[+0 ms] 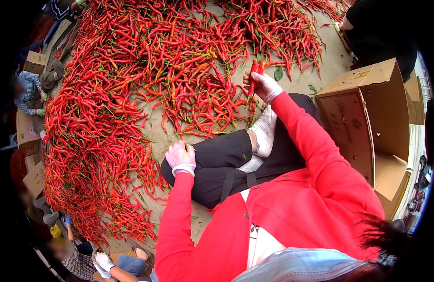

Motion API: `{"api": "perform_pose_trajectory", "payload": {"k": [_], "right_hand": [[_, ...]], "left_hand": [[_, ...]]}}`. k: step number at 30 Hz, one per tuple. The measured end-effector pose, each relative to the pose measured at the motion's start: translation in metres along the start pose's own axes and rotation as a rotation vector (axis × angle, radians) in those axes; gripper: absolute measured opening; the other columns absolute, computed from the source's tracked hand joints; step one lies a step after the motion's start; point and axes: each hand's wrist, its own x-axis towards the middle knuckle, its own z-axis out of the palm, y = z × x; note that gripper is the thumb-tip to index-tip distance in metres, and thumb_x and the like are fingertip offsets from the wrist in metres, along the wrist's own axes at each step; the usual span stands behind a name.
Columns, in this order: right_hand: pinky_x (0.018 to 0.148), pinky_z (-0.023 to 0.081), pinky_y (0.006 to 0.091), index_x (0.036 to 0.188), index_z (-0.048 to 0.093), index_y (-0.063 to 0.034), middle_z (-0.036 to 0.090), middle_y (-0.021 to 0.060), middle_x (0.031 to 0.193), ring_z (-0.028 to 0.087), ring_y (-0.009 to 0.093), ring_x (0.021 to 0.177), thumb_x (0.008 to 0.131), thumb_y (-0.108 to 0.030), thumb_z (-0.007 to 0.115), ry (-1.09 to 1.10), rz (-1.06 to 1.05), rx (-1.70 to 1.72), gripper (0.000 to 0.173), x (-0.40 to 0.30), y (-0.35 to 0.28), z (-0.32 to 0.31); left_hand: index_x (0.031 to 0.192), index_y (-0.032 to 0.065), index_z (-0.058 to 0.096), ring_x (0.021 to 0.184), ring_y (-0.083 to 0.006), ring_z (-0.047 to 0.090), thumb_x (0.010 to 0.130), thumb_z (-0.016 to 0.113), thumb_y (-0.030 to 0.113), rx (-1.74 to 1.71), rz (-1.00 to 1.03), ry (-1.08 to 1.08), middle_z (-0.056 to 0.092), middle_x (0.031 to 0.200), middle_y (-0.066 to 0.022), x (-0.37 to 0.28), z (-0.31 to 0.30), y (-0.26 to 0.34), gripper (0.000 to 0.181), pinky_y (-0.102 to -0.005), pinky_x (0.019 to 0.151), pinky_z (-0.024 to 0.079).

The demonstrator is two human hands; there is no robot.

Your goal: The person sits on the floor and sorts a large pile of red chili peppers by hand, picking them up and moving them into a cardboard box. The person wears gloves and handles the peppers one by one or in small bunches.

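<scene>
Several red chili peppers [253, 79] are held in my right hand [262, 84], which wears a thin pale glove and is raised beside the pile near my white shoe [264, 132]. In a similar glove, my left hand [181, 155] is at my knee with its fingers curled. A red chili's tip reaches its fingertips; whether they grip it cannot be told. In front of me and to my left spreads a large heap of red chili peppers [107, 84] with green stems, a few of them orange.
Cardboard boxes stand at my right, the nearest an open cardboard box [347, 127]. A person in dark clothes [382, 35] is beyond it. Other people sit along the heap's left side, one in a striped top [28, 79], another in a checked shirt [79, 262]. Green leaves [278, 73] lie on the concrete floor.
</scene>
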Motion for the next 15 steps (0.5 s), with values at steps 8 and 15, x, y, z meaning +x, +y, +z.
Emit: {"api": "perform_pose_trajectory", "payload": {"k": [8, 15], "right_hand": [[0.081, 0.047, 0.0359, 0.112, 0.050, -0.0020, 0.056, 0.0065, 0.095, 0.056, 0.019, 0.085, 0.089, -0.020, 0.061, -0.120, -0.231, -0.043, 0.031, -0.103, -0.111, 0.040], [0.080, 0.047, 0.0336, 0.111, 0.051, 0.0000, 0.056, 0.0074, 0.091, 0.055, 0.018, 0.083, 0.090, -0.018, 0.059, -0.070, -0.382, -0.103, 0.028, -0.175, -0.177, 0.039]], "left_hand": [[0.082, 0.0122, 0.064, 0.086, -0.0296, 0.057, 0.078, 0.058, 0.025, 0.004, -0.004, -0.024, 0.064, 0.084, -0.0086, -0.002, -0.008, 0.002, 0.015, -0.0433, 0.076, 0.042], [0.083, 0.0127, 0.065, 0.087, -0.0292, 0.057, 0.078, 0.058, 0.024, -0.022, 0.024, 0.012, 0.064, 0.085, -0.0081, -0.002, -0.006, 0.001, 0.014, -0.0429, 0.077, 0.042]]}}
